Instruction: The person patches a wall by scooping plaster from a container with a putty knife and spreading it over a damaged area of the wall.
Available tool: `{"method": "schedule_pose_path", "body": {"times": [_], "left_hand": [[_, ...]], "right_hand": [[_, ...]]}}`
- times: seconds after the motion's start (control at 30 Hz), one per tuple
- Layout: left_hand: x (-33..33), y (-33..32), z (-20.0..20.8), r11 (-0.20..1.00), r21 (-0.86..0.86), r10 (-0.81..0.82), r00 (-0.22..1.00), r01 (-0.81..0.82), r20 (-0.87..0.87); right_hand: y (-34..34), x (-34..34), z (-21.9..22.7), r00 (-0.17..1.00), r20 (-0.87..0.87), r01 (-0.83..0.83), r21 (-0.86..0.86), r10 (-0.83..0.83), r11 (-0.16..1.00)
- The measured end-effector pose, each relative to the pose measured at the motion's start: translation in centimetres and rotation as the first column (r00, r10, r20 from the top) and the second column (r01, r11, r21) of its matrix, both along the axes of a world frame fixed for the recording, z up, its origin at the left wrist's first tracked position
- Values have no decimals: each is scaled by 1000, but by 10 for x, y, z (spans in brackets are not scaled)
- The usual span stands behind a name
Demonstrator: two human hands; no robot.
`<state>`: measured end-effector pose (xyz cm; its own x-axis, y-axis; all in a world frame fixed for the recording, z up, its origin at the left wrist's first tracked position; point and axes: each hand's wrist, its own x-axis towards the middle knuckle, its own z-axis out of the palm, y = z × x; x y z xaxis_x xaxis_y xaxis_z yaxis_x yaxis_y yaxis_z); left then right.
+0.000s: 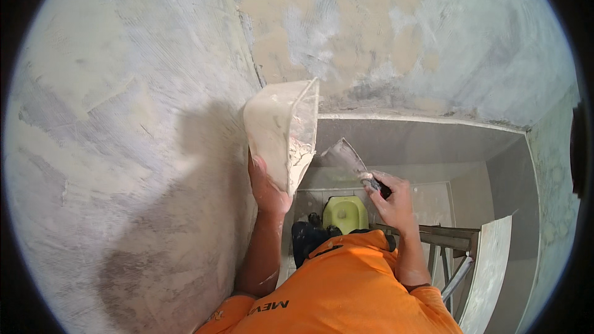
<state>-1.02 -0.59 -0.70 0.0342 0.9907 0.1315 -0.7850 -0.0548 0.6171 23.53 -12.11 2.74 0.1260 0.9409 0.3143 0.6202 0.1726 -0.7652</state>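
My left hand (271, 188) is wrapped round the lower side of an off-white plastic tub (266, 117), which is tilted so that its opening turns to the right. Pale wall putty (300, 158) lies inside and clings to the rim. My right hand (391, 201) grips the dark handle of a putty knife (346, 158). Its broad blade is smeared with putty and points up and left, a little apart from the tub. Some fingers of my left hand are hidden behind the tub.
A plastered wall (111, 148) stands close on my left, meeting a patchy far wall (371, 31) in a corner. Grey tiles (421, 142) begin below a pale ledge. Lower down are a yellow-green rounded object (344, 213), a metal frame (448, 239) and a pale board (492, 272).
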Motion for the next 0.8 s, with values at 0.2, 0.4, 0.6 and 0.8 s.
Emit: {"method": "schedule_pose_path", "body": {"times": [0.2,0.4,0.6,0.8], "left_hand": [[4,1,5,996,-1,-92,996,92,-18],[15,4,-6,995,35,89,996,-89,-8],[21,2,-6,957,-124,244,960,-261,-138],[21,7,-23,932,-100,297,893,-348,-340]], "right_hand": [[-9,-21,4,994,-58,-95,-6,94,995],[-9,-49,-3,1000,-21,-19,-72,17,997],[-11,-71,12,999,-16,-43,-230,41,972],[-9,-66,3,974,-180,-187,-292,138,938]]}}
